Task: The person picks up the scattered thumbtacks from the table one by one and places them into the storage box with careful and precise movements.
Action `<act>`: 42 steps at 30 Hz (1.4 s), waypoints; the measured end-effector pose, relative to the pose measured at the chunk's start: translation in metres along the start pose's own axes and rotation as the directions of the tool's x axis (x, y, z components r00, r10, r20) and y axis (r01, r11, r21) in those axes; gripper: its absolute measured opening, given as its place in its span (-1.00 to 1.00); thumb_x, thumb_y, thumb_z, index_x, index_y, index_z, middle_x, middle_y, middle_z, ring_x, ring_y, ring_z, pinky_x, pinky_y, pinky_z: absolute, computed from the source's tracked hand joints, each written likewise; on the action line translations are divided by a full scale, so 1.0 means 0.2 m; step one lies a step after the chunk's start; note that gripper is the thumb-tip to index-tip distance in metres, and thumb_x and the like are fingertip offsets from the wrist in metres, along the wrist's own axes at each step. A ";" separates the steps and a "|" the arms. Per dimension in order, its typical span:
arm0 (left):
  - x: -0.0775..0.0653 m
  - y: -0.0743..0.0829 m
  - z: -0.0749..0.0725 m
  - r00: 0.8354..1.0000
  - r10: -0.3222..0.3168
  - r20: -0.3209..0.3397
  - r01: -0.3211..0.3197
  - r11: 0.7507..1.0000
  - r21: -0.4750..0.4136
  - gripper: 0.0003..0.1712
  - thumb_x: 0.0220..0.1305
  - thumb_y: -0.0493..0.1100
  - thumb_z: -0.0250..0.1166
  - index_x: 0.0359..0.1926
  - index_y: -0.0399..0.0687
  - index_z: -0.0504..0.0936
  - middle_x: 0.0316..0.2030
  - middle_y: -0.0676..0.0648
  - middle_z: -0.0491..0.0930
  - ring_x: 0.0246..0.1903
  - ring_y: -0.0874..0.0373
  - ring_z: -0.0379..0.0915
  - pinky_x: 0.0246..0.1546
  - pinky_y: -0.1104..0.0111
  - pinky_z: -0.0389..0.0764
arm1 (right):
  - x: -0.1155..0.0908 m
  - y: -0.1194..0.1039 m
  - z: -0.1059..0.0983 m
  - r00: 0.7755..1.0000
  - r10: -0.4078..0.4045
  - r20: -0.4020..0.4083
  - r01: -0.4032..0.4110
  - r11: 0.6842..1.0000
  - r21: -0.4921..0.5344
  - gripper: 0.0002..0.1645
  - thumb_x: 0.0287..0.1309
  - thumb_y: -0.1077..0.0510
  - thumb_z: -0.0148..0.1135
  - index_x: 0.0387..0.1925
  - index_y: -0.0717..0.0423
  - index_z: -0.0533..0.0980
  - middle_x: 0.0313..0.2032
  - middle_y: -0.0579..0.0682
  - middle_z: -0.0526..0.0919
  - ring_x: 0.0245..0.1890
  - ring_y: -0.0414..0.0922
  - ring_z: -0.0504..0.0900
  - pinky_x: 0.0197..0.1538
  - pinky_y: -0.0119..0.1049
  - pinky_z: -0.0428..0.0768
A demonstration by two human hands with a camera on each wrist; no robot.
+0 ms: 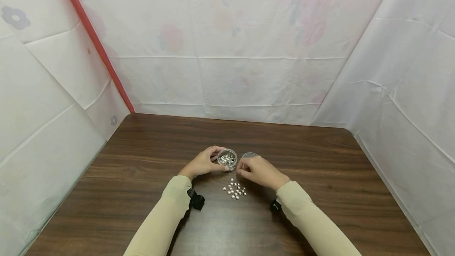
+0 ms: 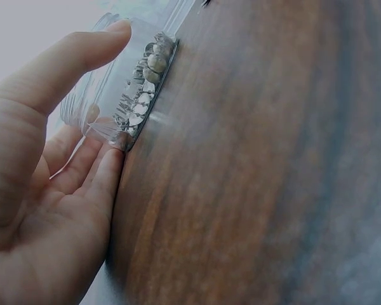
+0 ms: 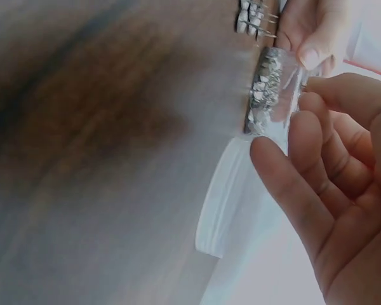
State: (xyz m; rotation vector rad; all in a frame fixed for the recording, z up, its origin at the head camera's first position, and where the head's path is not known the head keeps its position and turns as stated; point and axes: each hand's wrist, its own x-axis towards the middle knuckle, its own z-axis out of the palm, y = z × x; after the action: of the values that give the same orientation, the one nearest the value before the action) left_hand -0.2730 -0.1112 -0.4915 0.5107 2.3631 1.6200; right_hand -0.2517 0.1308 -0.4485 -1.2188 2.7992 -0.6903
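Observation:
A clear round jar (image 1: 235, 154) stands on the table with many silver thumbtacks (image 1: 226, 159) inside. My left hand (image 1: 203, 164) holds it from the left, thumb at the near side and fingers round the far side. Close beside the jar's right side is my right hand (image 1: 261, 172), its thumb and index finger pinched together at the rim. In the right wrist view, a tiny metallic thumbtack (image 3: 305, 82) shows at those fingertips, mostly hidden. Several loose thumbtacks (image 1: 234, 191) lie in front of the jar, some with pins pointing up.
A clear round lid (image 1: 249, 155) lies just right of the jar, partly behind my right hand. The brown wooden table (image 1: 142, 149) is bounded by white floral cloth (image 1: 227, 50) at the back and both sides.

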 end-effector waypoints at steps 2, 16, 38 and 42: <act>0.00 0.00 0.00 1.000 -0.002 -0.001 0.002 1.000 0.007 -0.18 -0.19 0.08 0.53 0.17 0.18 0.40 0.12 0.01 0.37 0.14 0.16 0.29 0.18 0.17 0.45 | 0.01 0.00 -0.01 0.999 -0.001 -0.032 0.001 1.000 0.000 -0.95 0.19 0.07 0.21 -0.35 -0.08 0.57 -0.57 -0.30 0.52 -0.59 -0.38 0.42 -0.55 -0.45 0.51; -0.07 0.16 -0.03 0.999 0.010 0.049 -0.010 1.000 -0.002 -0.19 -0.02 -0.13 0.47 0.25 -0.17 0.32 0.19 -0.25 0.30 0.18 -0.04 0.25 0.22 0.10 0.39 | 0.08 -0.02 -0.05 0.991 0.017 -0.135 -0.019 1.000 -0.013 -0.95 0.20 0.05 0.19 -0.37 -0.11 0.52 -0.59 -0.31 0.51 -0.62 -0.40 0.42 -0.59 -0.47 0.49; -0.08 0.18 -0.03 0.998 -0.016 0.066 0.015 1.000 0.009 -0.19 0.00 -0.11 0.46 0.26 -0.17 0.31 0.21 -0.25 0.27 0.19 -0.03 0.23 0.22 0.11 0.39 | 0.19 0.00 -0.02 0.989 0.111 -0.100 -0.109 0.994 0.027 -0.92 0.23 0.05 0.17 -0.30 -0.08 0.55 -0.44 -0.21 0.65 -0.50 -0.43 0.51 -0.42 -0.42 0.62; -0.08 0.19 -0.03 0.998 -0.007 0.067 0.007 1.000 0.001 -0.19 0.00 -0.13 0.46 0.26 -0.18 0.31 0.21 -0.26 0.27 0.19 -0.04 0.23 0.22 0.11 0.39 | 0.20 0.01 -0.02 0.988 0.120 -0.099 -0.118 0.993 0.025 -0.91 0.23 0.05 0.17 -0.31 -0.07 0.55 -0.46 -0.21 0.66 -0.52 -0.44 0.50 -0.45 -0.45 0.59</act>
State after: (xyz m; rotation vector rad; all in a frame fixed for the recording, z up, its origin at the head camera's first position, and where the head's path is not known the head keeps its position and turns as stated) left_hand -0.2552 -0.1101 -0.4548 0.5470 2.3141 1.5739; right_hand -0.2812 0.1046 -0.4393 -1.0321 2.9097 -0.7891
